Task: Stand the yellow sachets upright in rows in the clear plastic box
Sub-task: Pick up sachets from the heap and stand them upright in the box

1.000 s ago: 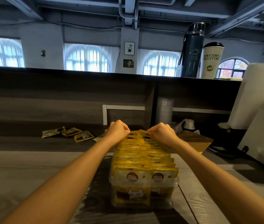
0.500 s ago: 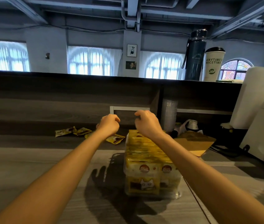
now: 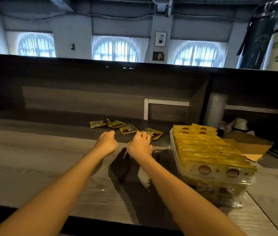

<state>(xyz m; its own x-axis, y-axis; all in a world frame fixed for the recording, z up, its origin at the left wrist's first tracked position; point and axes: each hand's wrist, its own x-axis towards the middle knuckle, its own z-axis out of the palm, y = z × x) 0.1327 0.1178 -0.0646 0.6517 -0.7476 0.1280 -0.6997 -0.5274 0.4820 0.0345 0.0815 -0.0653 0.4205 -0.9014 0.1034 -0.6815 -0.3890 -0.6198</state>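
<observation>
both bare arms reach out over the grey wood desk (image 3: 32, 167), the left hand (image 3: 106, 143) loosely curled with its grip drawn together on nothing, the right hand (image 3: 140, 144) half curled with fingers bent and nothing pinched, its fingertips just short of the nearest loose sachet (image 3: 153, 133). beyond the 2 grips lie 4 loose yellow sachets flat in a ragged line: that nearest one, another (image 3: 129, 129) ahead of the gap between the hands, and 2 more (image 3: 117, 124) (image 3: 99, 123) further off to the left. to the right of the right grip, well apart from it, stands the clear plastic box (image 3: 175, 150), packed with upright yellow sachets (image 3: 208, 150) in rows
</observation>
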